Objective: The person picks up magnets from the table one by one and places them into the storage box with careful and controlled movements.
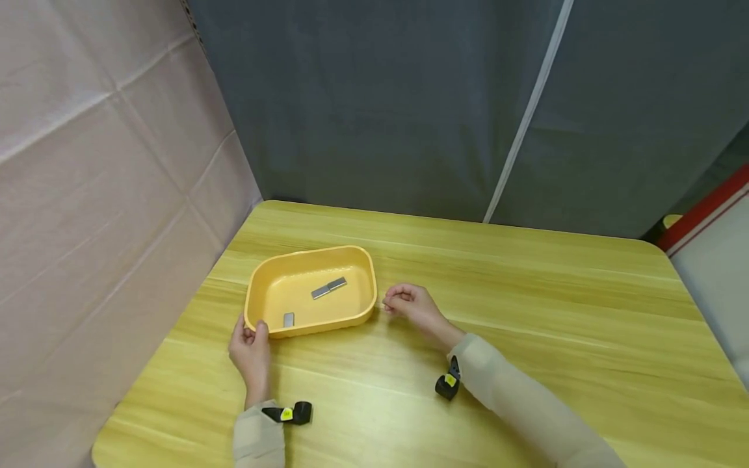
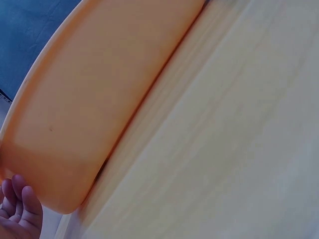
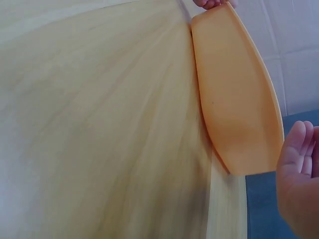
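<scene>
A shallow yellow-orange plastic bin [image 1: 328, 327] stands on the wooden table. Two small grey metallic bars [image 1: 329, 288] lie end to end in its middle, and a smaller grey rectangular piece [image 1: 289, 319] lies by the near wall. My left hand [image 1: 250, 354] holds the bin's near left corner, thumb at the rim; in the left wrist view its fingers [image 2: 31, 211] show beside the outer wall. Just off the bin's right end is my right hand [image 1: 412, 305], its fingers loosely bent. No object shows clearly at its fingertips, and part of the hand is cut off in the right wrist view.
The wood-grain table [image 1: 526, 292] stretches to the right of the bin. A pale cloth wall [image 1: 105, 195] runs along the left edge and a dark grey curtain [image 1: 380, 117] behind. A red-edged white panel [image 1: 710, 221] stands at the far right.
</scene>
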Demonstrator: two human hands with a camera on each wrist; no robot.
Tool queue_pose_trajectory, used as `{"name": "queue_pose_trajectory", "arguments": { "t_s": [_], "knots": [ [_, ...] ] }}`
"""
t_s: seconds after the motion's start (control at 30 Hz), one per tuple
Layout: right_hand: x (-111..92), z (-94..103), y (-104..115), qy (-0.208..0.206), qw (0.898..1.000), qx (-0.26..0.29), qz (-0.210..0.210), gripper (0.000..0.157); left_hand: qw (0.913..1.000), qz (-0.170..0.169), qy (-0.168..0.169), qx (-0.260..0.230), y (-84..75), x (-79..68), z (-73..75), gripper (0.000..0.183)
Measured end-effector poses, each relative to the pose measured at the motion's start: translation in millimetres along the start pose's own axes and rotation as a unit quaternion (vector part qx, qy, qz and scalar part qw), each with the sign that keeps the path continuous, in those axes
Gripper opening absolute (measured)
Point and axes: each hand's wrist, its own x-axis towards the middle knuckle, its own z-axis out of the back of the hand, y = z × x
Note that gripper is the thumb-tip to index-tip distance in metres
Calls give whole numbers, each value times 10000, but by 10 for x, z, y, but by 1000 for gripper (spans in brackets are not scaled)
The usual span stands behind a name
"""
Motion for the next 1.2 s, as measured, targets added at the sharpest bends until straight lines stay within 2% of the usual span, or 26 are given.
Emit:
{"name": "queue_pose_trajectory", "arguments": {
  "t_s": [0.4, 0.6, 0.93, 1.07, 1.2],
  "knots": [
    [-191, 312, -82, -132, 9990, 418, -121, 10, 9999, 98, 98, -17, -28, 38, -16, 41],
    [-337, 509, -114, -176, 9986, 436, -228, 9, 9996, 123, 230, 138, -3, 20, -4, 41],
    [-527, 842, -12, -418, 9971, 634, -13, 5, 9973, 134, 621, 376, -49, 66, 46, 47],
    [-565, 919, 57, -515, 9952, 824, 58, 6, 9965, 147, 540, 623, -79, 29, 79, 50],
    [-580, 964, 101, -594, 9938, 933, 57, 8, 9981, 211, 245, 533, -113, -35, 94, 58]
  ]
}}
